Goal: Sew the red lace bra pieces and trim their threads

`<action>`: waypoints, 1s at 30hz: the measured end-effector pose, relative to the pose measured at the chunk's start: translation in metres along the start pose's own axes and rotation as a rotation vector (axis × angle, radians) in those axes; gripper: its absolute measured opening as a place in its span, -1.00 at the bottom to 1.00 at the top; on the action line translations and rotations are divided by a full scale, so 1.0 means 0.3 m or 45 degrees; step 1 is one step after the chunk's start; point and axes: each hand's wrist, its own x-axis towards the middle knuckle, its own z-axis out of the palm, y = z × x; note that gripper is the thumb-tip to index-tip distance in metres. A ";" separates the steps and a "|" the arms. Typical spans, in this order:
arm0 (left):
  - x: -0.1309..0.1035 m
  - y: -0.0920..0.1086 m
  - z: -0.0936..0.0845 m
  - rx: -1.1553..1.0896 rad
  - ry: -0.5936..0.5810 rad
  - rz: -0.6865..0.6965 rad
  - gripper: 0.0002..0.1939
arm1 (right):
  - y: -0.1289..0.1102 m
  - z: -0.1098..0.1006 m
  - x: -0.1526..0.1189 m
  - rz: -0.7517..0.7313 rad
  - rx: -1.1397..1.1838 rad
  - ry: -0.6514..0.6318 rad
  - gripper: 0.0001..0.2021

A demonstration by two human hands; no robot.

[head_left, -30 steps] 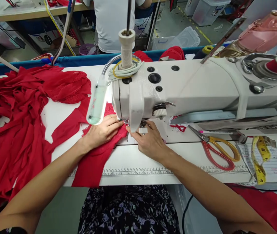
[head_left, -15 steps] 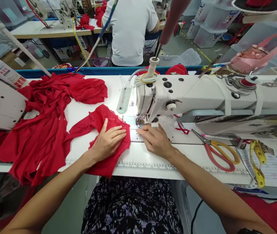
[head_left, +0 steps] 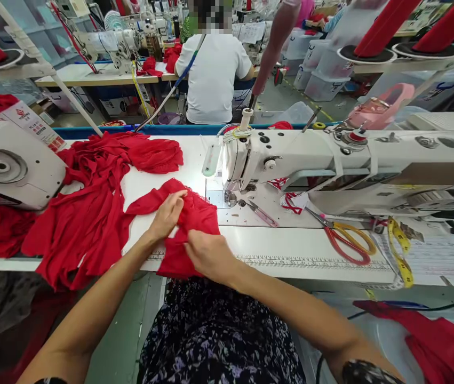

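A piece of red fabric (head_left: 200, 213) with a lace edge lies on the white table left of the sewing machine (head_left: 275, 154). My left hand (head_left: 167, 213) has its fingertips closed on the fabric's upper left part. Lower down, my right hand (head_left: 208, 253) is closed on the same piece, its fingertips partly hidden. The machine's needle area and metal plate (head_left: 221, 200) stand just right of the cloth, apart from both hands. Small thread snips (head_left: 264, 214) lie on the machine bed beside the presser foot.
A heap of red garments (head_left: 90, 213) spreads over the table's left side by another machine (head_left: 14, 165). Scissors (head_left: 347, 240) and a yellow tape measure (head_left: 400, 253) lie at the right. A ruler strip (head_left: 291, 261) runs along the front edge. A person in white (head_left: 216, 80) sits ahead.
My right hand has left the needle area and moved left onto the red fabric, where it now grips. My left hand has gone from lying flat to pinching the cloth. The view has tilted up.
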 end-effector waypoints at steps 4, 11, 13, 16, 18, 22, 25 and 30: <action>-0.148 0.039 0.042 0.248 -0.034 0.034 -0.38 | 0.214 -0.213 -0.231 0.300 0.082 0.197 -0.74; -0.269 0.165 0.128 0.615 -0.001 0.423 -0.50 | 0.355 -0.415 -0.384 0.628 -0.352 0.668 -0.82; -0.260 0.199 0.151 0.637 -0.026 0.606 -0.52 | 0.286 -0.376 -0.323 0.320 -0.249 0.671 -0.84; -0.246 0.231 0.195 0.631 -0.139 0.711 -0.50 | 0.218 -0.272 -0.202 -0.033 0.011 0.230 -0.75; -0.246 0.234 0.222 0.650 -0.201 0.681 -0.45 | 0.231 -0.207 -0.135 -0.071 0.056 0.025 -0.75; -0.257 0.221 0.234 0.660 -0.287 0.635 -0.44 | 0.332 -0.161 -0.079 0.012 0.024 -0.024 -0.75; -0.255 0.220 0.216 0.606 -0.325 0.635 -0.47 | 0.372 -0.183 -0.072 0.033 0.077 -0.041 -0.77; -0.223 0.237 0.216 0.612 -0.236 0.582 -0.42 | 0.341 -0.209 -0.026 0.130 0.024 -0.064 -0.80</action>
